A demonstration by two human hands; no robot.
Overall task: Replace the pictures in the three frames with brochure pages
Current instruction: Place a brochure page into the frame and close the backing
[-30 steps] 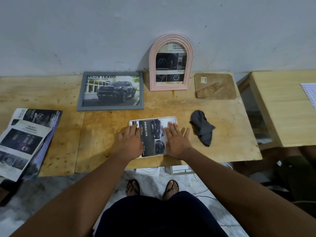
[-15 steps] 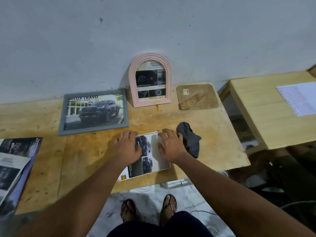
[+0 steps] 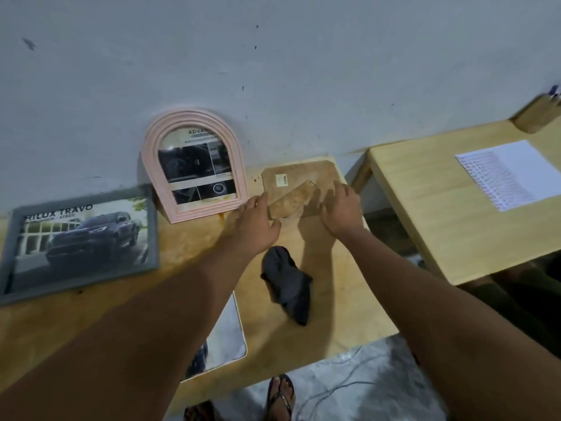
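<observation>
Against the wall, on the desk [image 3: 349, 305], lies the backing board [image 3: 299, 185]. I put my left hand [image 3: 253, 227] and right hand [image 3: 341, 209] on its two sides, fingers spread, probably to lift it for the last frame [image 3: 226, 338].

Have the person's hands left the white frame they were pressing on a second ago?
Yes. Both the left hand and right hand went away from the body to the brown backing board beside the pink arched frame; the white frame lies near the table's front edge.

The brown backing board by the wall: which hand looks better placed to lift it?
Probably the right hand: it lies on the brown backing board near its open right edge. The left hand only touches its left corner.
</observation>
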